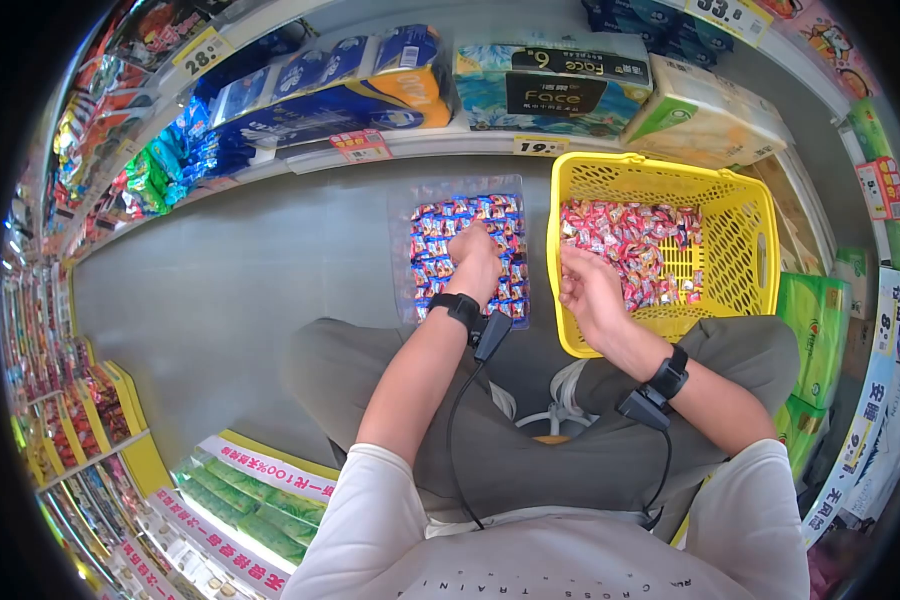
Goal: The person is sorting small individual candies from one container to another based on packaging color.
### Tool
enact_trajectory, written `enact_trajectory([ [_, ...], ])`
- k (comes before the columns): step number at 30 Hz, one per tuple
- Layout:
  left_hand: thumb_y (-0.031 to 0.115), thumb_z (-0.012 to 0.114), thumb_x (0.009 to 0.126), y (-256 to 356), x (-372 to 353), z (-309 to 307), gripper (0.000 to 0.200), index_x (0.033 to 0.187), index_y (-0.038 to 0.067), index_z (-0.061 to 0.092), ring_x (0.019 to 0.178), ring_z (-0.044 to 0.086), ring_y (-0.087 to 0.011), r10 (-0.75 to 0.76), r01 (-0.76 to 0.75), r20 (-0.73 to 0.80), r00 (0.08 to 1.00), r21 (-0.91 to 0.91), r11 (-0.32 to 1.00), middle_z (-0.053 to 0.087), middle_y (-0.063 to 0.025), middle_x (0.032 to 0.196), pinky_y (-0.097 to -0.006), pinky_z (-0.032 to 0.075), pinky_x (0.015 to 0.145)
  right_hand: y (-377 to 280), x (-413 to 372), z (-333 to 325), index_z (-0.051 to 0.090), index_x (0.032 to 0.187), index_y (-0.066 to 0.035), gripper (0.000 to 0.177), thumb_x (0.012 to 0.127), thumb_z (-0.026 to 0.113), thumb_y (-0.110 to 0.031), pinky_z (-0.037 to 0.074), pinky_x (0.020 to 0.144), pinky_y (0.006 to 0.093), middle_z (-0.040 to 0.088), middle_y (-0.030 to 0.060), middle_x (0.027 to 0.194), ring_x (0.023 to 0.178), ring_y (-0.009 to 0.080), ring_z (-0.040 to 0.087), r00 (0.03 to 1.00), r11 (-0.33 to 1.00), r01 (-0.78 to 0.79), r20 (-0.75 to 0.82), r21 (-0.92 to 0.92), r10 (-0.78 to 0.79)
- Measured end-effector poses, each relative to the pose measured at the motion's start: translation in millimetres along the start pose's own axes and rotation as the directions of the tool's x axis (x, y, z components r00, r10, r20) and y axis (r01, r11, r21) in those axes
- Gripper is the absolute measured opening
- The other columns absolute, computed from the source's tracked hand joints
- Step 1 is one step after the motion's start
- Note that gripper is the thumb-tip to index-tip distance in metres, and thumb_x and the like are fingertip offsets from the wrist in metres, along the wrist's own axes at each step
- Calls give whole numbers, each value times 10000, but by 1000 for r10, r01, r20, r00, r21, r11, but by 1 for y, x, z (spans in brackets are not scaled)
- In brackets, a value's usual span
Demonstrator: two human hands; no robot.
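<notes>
A clear plastic tray (pixel 402 265) on the floor holds rows of blue-wrapped candies (pixel 435 240). Over its middle, my left hand (pixel 475 258) reaches down with fingers drawn together at the candies; what they pinch is hidden. To the right stands a yellow plastic basket (pixel 740 215) with a loose heap of pink-and-white wrapped candies (pixel 640 250) inside. My right hand (pixel 592 292) is at the basket's left side, above the near-left candies. Its fingers are curled in, and anything between them is too small to name.
Shelves at the back hold blue-and-orange tissue packs (pixel 340 85), a teal tissue pack (pixel 555 90) and a pale one (pixel 710 115). Green packs (pixel 815 330) stand right of the basket. Snack shelves (pixel 90 400) line the left. Cables (pixel 452 430) hang from both wrist straps.
</notes>
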State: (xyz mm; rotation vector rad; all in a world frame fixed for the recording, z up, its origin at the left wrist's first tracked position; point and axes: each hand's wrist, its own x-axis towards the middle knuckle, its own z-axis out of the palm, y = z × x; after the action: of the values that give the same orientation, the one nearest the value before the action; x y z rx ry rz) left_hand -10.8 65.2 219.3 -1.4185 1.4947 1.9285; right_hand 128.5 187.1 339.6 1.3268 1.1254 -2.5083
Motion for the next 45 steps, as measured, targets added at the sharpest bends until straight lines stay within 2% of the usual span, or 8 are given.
enact_trajectory([
  [9,106,699,824,-29,98,26,142,907,-7,678,776,642,-229,-117,127,-234,965,28,992,698,-88,901,-424,473,599,-2,-5,1,619,1055,-71,183,892,631,-153,404,604,242,524,-36,815,640,65,479,998,997,-63,-26,42,64],
  [17,35,655,824,-24,92,19,124,939,9,614,564,556,-222,-178,171,-26,984,-161,972,614,-81,759,-376,410,451,1,-8,3,617,1046,-61,183,885,635,-145,396,592,241,515,-25,809,635,64,474,997,996,-77,-19,49,78],
  [19,39,649,831,-16,68,17,66,858,16,593,505,516,-218,-69,74,-58,996,88,993,593,-79,721,-371,377,414,1,-9,3,618,1042,-60,180,883,636,-142,396,589,240,514,-24,808,635,63,473,997,996,-74,-19,55,75],
  [25,60,652,863,1,19,3,159,801,56,505,355,301,-126,-63,52,114,991,96,994,385,-11,523,-306,218,345,4,-5,-1,617,1027,-51,166,878,630,-126,387,555,227,517,-26,791,618,57,465,999,998,-48,6,46,48],
  [28,131,616,912,17,-31,-3,215,747,135,479,463,345,-94,-173,150,430,886,87,985,386,33,586,-299,270,437,7,1,-5,610,997,-50,144,880,627,-132,382,545,226,517,-34,760,603,55,462,1000,1000,0,7,26,0],
  [36,184,596,916,19,-136,-18,205,1095,92,559,842,598,-163,-319,177,612,724,282,943,622,-27,923,-306,503,784,-17,15,-17,581,1074,-77,204,879,584,-138,406,535,242,526,-22,784,615,78,496,999,999,-18,-47,-49,15],
  [38,182,594,915,17,-146,-21,254,1140,78,539,899,594,-182,-305,133,638,707,304,943,611,-49,992,-318,499,831,-32,29,-31,508,1226,-66,369,860,553,-86,442,546,265,533,2,835,641,114,529,1000,996,-18,-13,-82,17],
  [45,220,583,907,25,-155,-15,439,1295,48,470,1116,525,-230,-329,72,684,651,376,924,531,-106,1201,-368,433,999,-67,90,-95,606,1092,-30,309,798,623,-124,482,544,316,583,54,834,606,139,549,983,884,-137,-175,-448,63],
])
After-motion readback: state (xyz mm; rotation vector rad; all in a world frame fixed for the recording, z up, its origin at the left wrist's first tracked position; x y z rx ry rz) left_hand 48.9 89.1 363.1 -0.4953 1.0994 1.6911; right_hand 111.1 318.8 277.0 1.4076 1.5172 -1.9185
